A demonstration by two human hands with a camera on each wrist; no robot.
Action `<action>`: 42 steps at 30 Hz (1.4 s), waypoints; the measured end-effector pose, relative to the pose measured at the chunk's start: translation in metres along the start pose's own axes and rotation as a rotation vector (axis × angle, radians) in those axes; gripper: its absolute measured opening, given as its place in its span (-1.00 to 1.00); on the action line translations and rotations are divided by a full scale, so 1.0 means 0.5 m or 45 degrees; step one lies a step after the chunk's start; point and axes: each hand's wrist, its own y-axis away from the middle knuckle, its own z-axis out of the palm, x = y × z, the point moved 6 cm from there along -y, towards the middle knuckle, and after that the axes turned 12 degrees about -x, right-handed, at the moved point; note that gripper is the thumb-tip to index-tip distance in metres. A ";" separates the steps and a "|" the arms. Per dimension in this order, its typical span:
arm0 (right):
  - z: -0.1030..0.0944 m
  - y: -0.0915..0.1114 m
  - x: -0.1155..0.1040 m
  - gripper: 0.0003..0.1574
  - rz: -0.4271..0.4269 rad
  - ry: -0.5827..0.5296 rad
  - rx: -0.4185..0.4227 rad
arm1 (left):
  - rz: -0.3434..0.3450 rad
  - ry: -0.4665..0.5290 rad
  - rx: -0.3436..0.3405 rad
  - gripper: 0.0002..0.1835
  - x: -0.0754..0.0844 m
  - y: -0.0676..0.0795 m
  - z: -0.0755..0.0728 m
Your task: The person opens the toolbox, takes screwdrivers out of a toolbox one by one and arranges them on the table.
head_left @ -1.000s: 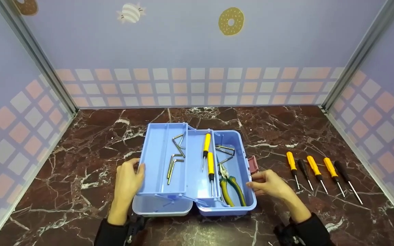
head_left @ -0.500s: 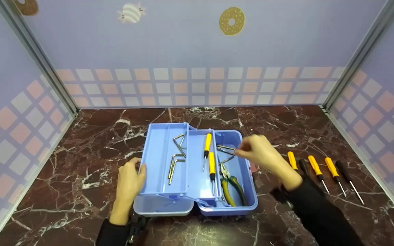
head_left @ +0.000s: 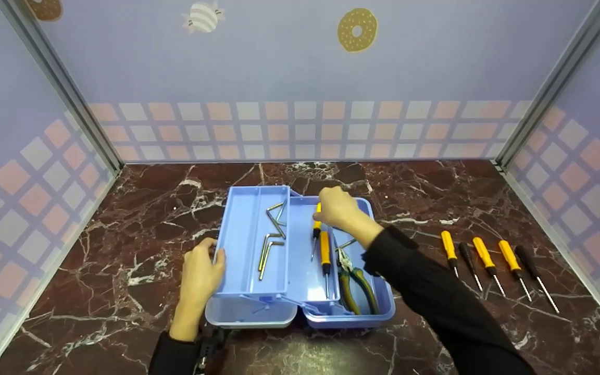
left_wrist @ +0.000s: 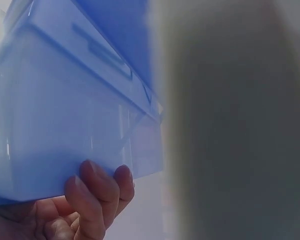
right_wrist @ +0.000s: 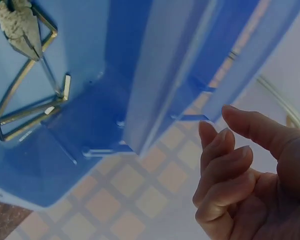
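A blue cantilever toolbox (head_left: 389,304) stands unfolded. My left hand (head_left: 202,271) grips the outer edge of its raised left tray (head_left: 238,234), where several hex keys (head_left: 267,255) lie. In the left wrist view, curled fingers (left_wrist: 92,200) press on a blue plastic wall. My right hand (head_left: 339,208) is over the far end of the middle tray (head_left: 300,273), partly covering one of two yellow screwdrivers (head_left: 325,250). The right wrist view shows its thumb and forefinger apart beside the tray edge, nothing between them. Pliers (head_left: 365,289) and more hex keys (right_wrist: 35,112) lie in the base.
Several yellow and black screwdrivers (head_left: 482,252) lie in a row on the dark marble table (head_left: 138,219) to the right. The translucent lid (head_left: 250,317) rests folded out under the left tray. Patterned panels (head_left: 300,130) enclose the back and sides.
My right hand has left the toolbox's right wall near the red latch and moved left and away from me, over the middle tray. My left hand stays at the left tray.
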 end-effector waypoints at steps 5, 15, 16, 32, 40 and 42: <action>0.020 -0.034 0.000 -0.67 0.115 0.056 0.019 | -0.004 -0.004 -0.002 -0.82 0.001 -0.001 0.000; 0.046 -0.060 -0.003 -0.53 0.213 0.141 0.092 | 0.011 0.004 -0.011 -0.83 0.003 -0.002 0.003; 0.048 -0.062 -0.003 -0.55 0.218 0.157 0.109 | 0.010 0.005 -0.012 -0.83 0.003 -0.002 0.003; 0.041 -0.046 -0.005 -0.65 0.133 -0.041 0.184 | -0.020 -0.008 -0.013 -0.84 0.002 -0.001 0.001; 0.009 -0.030 -0.012 -0.63 0.021 -0.239 0.147 | -0.009 -0.007 -0.014 -0.84 0.002 -0.002 0.002; -0.003 -0.024 -0.011 -0.64 -0.008 -0.295 0.160 | 0.000 -0.008 -0.008 -0.84 0.002 -0.001 0.001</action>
